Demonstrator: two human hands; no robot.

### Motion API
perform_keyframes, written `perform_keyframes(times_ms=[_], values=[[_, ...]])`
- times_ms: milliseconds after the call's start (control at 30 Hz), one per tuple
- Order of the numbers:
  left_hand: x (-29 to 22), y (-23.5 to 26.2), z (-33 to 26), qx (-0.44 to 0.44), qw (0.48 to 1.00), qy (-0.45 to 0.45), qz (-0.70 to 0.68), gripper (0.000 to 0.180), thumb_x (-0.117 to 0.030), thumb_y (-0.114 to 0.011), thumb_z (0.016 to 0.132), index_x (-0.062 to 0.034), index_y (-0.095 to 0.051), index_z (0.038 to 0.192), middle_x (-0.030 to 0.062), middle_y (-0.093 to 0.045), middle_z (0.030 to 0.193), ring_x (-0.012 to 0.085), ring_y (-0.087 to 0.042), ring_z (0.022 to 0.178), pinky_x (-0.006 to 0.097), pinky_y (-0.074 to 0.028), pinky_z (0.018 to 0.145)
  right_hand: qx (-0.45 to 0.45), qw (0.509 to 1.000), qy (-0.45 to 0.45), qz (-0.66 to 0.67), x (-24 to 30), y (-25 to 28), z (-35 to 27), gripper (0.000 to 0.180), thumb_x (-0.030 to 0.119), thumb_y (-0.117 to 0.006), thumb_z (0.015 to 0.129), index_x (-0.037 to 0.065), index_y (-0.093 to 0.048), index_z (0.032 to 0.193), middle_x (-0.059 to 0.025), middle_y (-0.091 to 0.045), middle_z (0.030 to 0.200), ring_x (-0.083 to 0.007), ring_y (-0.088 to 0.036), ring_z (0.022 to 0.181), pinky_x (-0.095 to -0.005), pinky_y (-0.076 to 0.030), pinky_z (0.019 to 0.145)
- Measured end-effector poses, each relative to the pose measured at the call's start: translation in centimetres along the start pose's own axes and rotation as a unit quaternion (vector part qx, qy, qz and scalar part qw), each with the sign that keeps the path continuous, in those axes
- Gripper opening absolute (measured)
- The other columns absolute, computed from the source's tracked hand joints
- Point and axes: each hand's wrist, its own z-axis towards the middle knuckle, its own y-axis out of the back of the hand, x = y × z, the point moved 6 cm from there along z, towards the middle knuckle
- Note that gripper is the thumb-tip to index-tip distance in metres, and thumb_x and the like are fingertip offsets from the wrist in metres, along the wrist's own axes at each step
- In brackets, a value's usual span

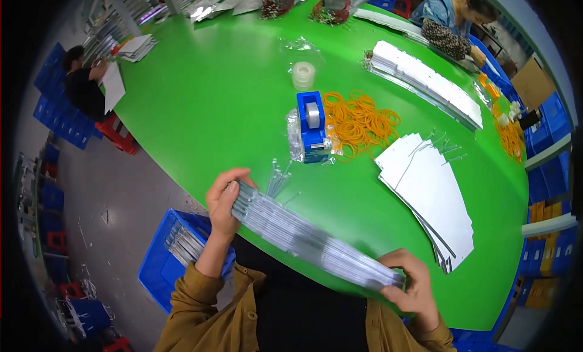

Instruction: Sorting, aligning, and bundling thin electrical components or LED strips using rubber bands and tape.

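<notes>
Brown jacket [240, 318] sleeves frame the near edge of the green table [206, 97], where a bundle of thin grey strips [297, 235] is held between 2 bare hands. Its long axis slants from the far left end down to the near right end. The left hand [222, 201] wraps the far end, thumb on top; the right hand [416, 283] pinches the near end between thumb and bent fingers. Beyond the bundle's middle lies a heap of orange rubber bands [367, 124], with the blue tape dispenser [314, 138] standing between it and the left hand. Loose thin wires [278, 183] lie just beyond the left fingers. White flat panels [434, 194] are fanned nearest the right hand, and a blue bin [153, 268] of strips sits below the left wrist.
</notes>
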Motion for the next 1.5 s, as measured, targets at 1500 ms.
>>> perform_keyframes(times_ms=[1500], values=[[1.8,-0.2,-0.5,0.044,0.999,-0.024,0.007,0.03,-0.013,-0.042,0.08,0.0026,-0.058,0.099,0.0183,-0.06,0.073,0.0198,-0.055,0.06,0.024,-0.044,0.058,0.159,0.984,0.042,-0.068,-0.6,-1.2,6.6,0.022,0.014,-0.076,0.068,0.007,-0.069,0.087,-0.0041,-0.059,0.083,-0.0119,-0.047,0.059,-0.0234,-0.036,0.051]])
